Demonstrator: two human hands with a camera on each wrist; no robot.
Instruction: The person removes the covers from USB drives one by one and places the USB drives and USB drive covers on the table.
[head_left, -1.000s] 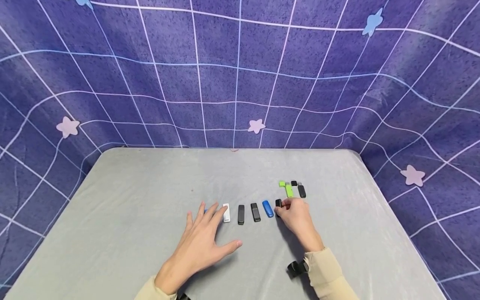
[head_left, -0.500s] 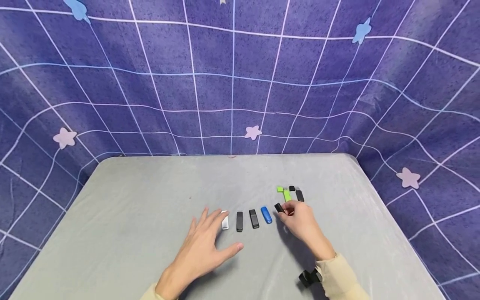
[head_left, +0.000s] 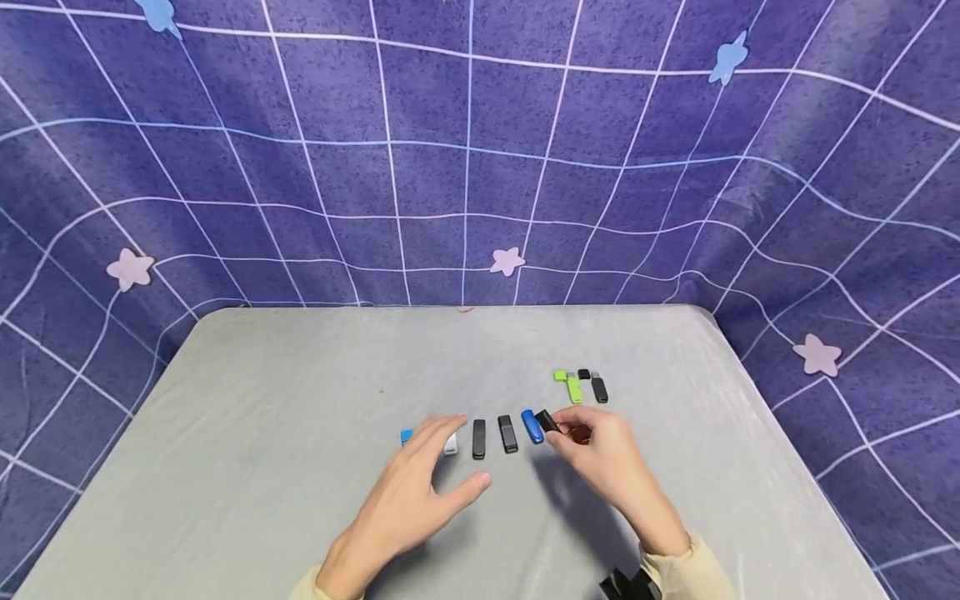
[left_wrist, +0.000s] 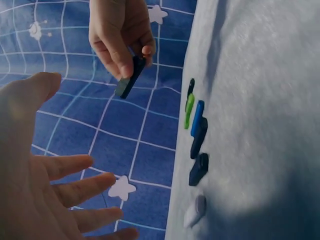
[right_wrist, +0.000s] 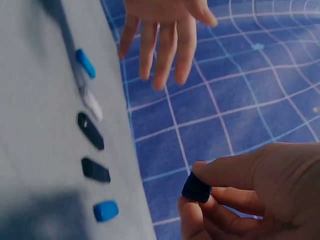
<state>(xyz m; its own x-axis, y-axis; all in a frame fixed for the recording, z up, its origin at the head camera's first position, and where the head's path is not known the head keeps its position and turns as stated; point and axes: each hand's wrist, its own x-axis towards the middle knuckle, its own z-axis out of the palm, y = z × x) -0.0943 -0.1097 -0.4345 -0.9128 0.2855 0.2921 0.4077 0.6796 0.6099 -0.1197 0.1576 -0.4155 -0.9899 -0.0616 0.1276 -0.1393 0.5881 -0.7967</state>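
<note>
My right hand (head_left: 603,450) pinches a black USB flash drive (head_left: 547,422) between thumb and fingers. It is raised off the table, its far end overlapping a blue flash drive (head_left: 532,427) in the head view. In the left wrist view that black drive (left_wrist: 131,79) hangs well clear of the cloth. My left hand (head_left: 408,496), fingers spread and thumb out, hovers over the row's left end and holds nothing. Under its fingers show parts of a white drive (head_left: 451,447) and a blue one (head_left: 407,436). Two black drives, one (head_left: 479,439) beside the other (head_left: 507,434), lie between the hands.
Behind the right hand lie an uncapped green drive (head_left: 573,390) and an uncapped black drive (head_left: 599,388), with a green cap (head_left: 560,376) and a black cap (head_left: 584,374) by them. Grey cloth covers the table (head_left: 300,367); a purple grid-patterned curtain (head_left: 420,183) surrounds its far sides.
The right hand has lifted the black flash drive from the row's right end and brought it left and nearer, turning it. The left hand stays spread over the row, moving little.
</note>
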